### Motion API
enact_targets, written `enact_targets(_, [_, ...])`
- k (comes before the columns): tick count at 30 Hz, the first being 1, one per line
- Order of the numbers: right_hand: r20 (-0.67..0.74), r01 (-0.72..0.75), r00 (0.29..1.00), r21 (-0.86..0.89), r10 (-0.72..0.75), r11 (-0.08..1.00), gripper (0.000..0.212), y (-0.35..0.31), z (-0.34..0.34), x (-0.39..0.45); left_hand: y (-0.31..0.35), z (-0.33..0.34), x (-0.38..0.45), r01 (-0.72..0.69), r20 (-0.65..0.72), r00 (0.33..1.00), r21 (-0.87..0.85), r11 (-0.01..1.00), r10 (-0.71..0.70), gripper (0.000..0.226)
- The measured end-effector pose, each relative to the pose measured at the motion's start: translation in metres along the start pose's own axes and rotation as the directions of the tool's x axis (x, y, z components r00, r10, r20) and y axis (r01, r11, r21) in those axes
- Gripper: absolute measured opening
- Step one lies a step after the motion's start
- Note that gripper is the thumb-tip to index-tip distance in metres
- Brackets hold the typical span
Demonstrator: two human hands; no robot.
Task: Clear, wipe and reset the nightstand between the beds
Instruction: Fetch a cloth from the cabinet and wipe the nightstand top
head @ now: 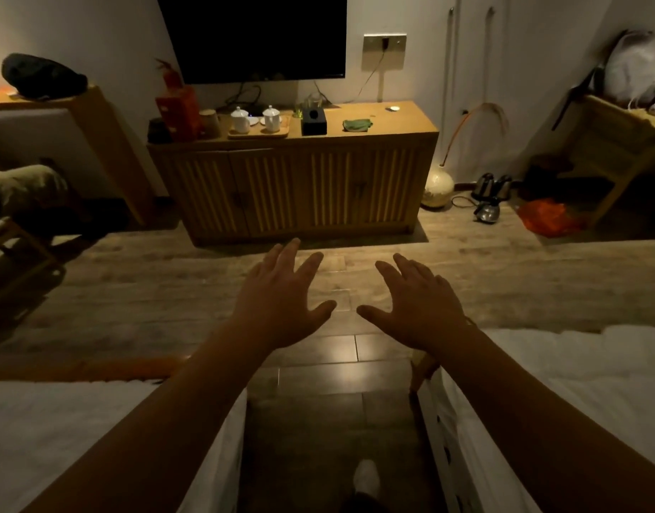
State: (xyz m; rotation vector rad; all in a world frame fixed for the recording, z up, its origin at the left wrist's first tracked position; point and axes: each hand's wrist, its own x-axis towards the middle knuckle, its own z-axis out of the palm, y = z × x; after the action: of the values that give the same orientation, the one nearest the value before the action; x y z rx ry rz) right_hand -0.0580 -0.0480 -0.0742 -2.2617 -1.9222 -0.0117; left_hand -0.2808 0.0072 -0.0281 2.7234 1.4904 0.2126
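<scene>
- Head view: the left hand and the right hand are stretched forward, palms down, with the fingers spread apart and nothing in them; the thumbs point to each other but do not touch.
- Below both hands is the wooden floor, with a bright reflection under the gap between the thumbs.
- Under the left forearm lies a white bed, and under the right forearm a second white bed; the arms pass over the aisle between them.
- Low between the arms, a foot in a white sock stands on the floor.
- Far ahead of the fingertips stands a wooden cabinet against the wall, under a dark television.
- On the cabinet top, beyond the left hand, a tray carries two white lidded cups; a black tissue box stands just beside the tray on its right.
- A green cloth lies crumpled on the cabinet top, ahead of the right hand and well apart from it.
- Further right of the right hand, kettles stand on the floor beside a round pale vase.
- The nightstand of the task is not seen in this view, so I cannot tell where it is.
</scene>
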Motion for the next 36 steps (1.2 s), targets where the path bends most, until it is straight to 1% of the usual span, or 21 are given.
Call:
enact_targets(4, [0.023, 0.035, 0.999, -0.009, -0.034, 0.999, 0.093, 0.029, 0.010, 0.096, -0.009, 0.007, 0.097, 0.052, -0.018, 0.998, -0.019, 0.998, -0.053, 0.084])
enact_targets(5, [0.022, 0.054, 0.998, -0.017, -0.054, 0.998, 0.093, 0.029, 0.008, 0.105, -0.011, 0.005, 0.104, 0.056, -0.028, 0.998, -0.024, 0.998, -0.057, 0.084])
enact_targets(8, [0.022, 0.099, 0.995, -0.040, -0.099, 0.994, 0.089, 0.044, 0.008, 0.168, -0.021, 0.012, 0.158, 0.072, -0.041, 0.996, -0.025, 0.997, -0.073, 0.084])
enact_targets(12, [-0.001, 0.101, 0.995, -0.020, -0.101, 0.995, 0.087, 0.056, 0.011, 0.248, -0.041, 0.028, 0.234, 0.090, -0.021, 0.996, -0.037, 0.995, -0.091, 0.084])
enact_targets(20, [0.020, 0.042, 0.999, -0.014, -0.042, 0.999, 0.087, 0.076, 0.053, 0.431, -0.109, 0.074, 0.423, 0.029, -0.004, 1.000, -0.070, 0.997, -0.029, 0.084])
enact_targets(21, [0.028, 0.020, 0.999, -0.012, -0.020, 1.000, 0.086, 0.077, 0.059, 0.465, -0.125, 0.079, 0.458, 0.029, 0.007, 1.000, -0.080, 0.996, -0.029, 0.083])
enact_targets(24, [0.034, -0.002, 0.999, -0.008, 0.003, 1.000, 0.084, 0.081, 0.066, 0.518, -0.148, 0.084, 0.514, 0.014, 0.022, 1.000, -0.095, 0.995, -0.012, 0.083])
enact_targets(25, [0.030, -0.022, 0.999, 0.002, 0.022, 1.000, 0.084, 0.083, 0.069, 0.548, -0.158, 0.084, 0.544, 0.010, 0.030, 1.000, -0.093, 0.996, -0.007, 0.083])
enact_targets(32, [0.038, -0.081, 0.996, 0.042, 0.079, 0.996, 0.085, 0.107, 0.098, 0.678, -0.188, 0.101, 0.685, -0.029, 0.059, 0.998, -0.087, 0.996, 0.034, 0.082])
enact_targets(36, [0.080, -0.083, 0.994, 0.043, 0.079, 0.996, 0.085, 0.144, 0.123, 0.763, -0.194, 0.127, 0.777, -0.030, 0.083, 0.996, -0.057, 0.998, 0.035, 0.082])
